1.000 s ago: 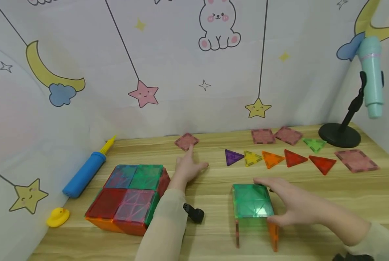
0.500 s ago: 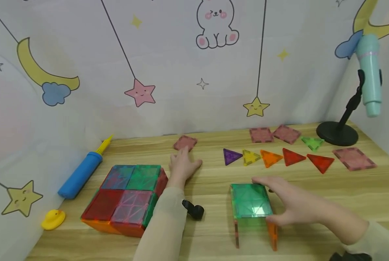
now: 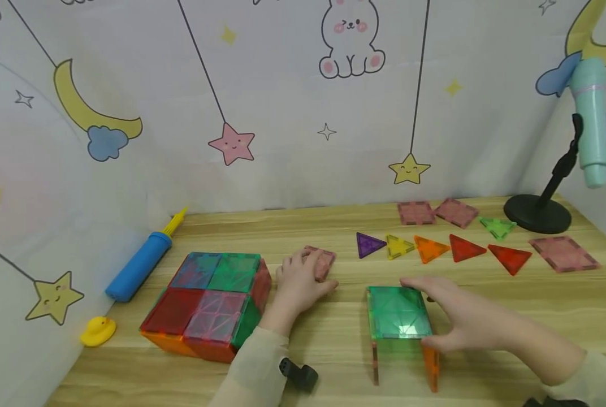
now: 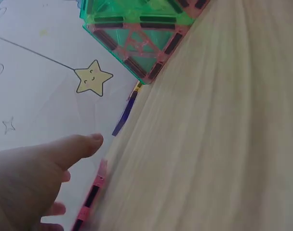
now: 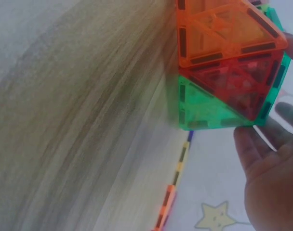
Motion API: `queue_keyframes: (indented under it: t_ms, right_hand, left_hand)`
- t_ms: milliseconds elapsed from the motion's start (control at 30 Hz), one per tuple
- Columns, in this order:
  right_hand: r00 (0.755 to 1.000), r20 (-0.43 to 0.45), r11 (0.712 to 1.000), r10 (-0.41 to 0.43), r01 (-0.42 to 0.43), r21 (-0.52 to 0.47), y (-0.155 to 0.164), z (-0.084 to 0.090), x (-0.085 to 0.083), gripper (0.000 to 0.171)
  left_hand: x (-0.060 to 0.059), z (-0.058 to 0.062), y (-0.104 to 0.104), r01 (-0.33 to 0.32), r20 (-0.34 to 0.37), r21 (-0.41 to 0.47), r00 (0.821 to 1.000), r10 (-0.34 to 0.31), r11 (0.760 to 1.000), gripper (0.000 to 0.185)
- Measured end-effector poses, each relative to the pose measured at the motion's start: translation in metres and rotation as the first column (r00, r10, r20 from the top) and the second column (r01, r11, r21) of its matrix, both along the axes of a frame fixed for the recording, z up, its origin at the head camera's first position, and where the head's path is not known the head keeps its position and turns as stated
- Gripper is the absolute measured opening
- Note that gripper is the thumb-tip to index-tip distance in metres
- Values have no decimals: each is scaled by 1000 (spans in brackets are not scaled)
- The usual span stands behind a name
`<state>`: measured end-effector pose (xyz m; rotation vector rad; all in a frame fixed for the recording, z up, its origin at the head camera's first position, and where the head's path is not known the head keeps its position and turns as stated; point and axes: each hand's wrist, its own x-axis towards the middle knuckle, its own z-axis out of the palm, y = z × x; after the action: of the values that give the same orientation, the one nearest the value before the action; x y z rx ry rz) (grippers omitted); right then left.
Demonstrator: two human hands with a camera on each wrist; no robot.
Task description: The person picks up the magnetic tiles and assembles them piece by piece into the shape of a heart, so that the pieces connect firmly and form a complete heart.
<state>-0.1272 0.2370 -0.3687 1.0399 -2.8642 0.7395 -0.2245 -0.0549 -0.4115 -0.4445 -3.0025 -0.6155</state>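
My left hand (image 3: 303, 285) has its fingertips on a small pink magnetic tile (image 3: 325, 264) lying on the table; its thumb points out to the right. In the left wrist view that pink tile's edge (image 4: 91, 197) shows beside the fingers. My right hand (image 3: 468, 316) holds a small box of magnetic tiles (image 3: 399, 314), thumb at the front right corner and fingers at the back edge. The box has a green top, an orange right wall and a see-through interior. In the right wrist view, fingertips touch the green tile (image 5: 204, 113).
Left stands a larger tile block (image 3: 201, 305). Beyond it lie a blue pump (image 3: 140, 265) and a yellow duck (image 3: 98, 330). A triangle row (image 3: 432, 249), pink tiles (image 3: 565, 253) and a green triangle (image 3: 497, 227) lie back right, near a microphone stand (image 3: 537, 213).
My left hand has drawn the pink tile from the table's back edge toward me and to the right, turning it a little. The right hand stays on the box.
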Motion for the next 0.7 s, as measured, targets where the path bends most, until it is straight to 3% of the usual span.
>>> queue_keyframes:
  t_ms: [133,267,400,500,600,700]
  right_hand:
    - [1000,-7,1000,-5,5,-3,1,-1,1,79]
    - [1000,-5,1000,-9,9,-2,1,-1,2,79]
    - [1000,-11,1000,-9,9,-7,1,-1,2,79]
    - [1000,-12,1000,-6,6,-8,2,-2,2,79]
    - [1000,2,1000,-10,10,-7,2,-1,2,80]
    - [1000,14,1000,-14,14,-6,2,-1,2,82]
  left_hand:
    - [-8,-9,1,-89,-17,40,996,90,995,61]
    - [-11,-12,-1,-97,-29,85,995,100,992,52]
    - [-9,-8,-2,-37,14,118,999,36,992,56]
    - [-6,-2,-1,18,45,193,999,-27,981,64]
    - [2,11,1,82,35,317,995,-98,945,70]
    - [13,27,3,206,-39,408,977,-209,889,74]
